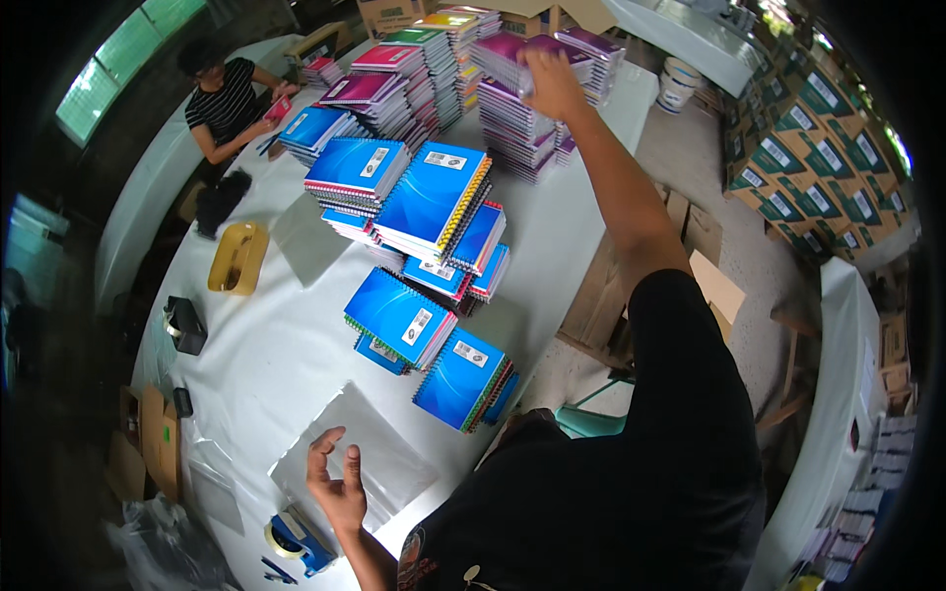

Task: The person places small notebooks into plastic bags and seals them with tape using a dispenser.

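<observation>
Tape dispenser (296, 540), blue, sits at the near edge of the white-covered table (266, 345). Left hand (338, 485) hovers just beside it above clear plastic sleeves (379, 443), fingers spread wide and holding nothing. Yellow tray (237, 258) and a black tape dispenser (184, 325) lie along the left edge. Blue spiral notebooks (429, 197) stand in stacks at the table centre, with lower stacks (463, 379) toward the near right edge. Purple spiral notebooks (517, 123) are stacked at the far right edge, beside mixed-colour stacks (414, 69). Right hand (552, 84) is extended to the top of the purple stack, fingers closed on the top notebook (537, 49). A second person (232, 98) sits at the far left edge, hands on a red notebook (277, 108). Cartons (818, 138) are stacked off the table to the right
</observation>
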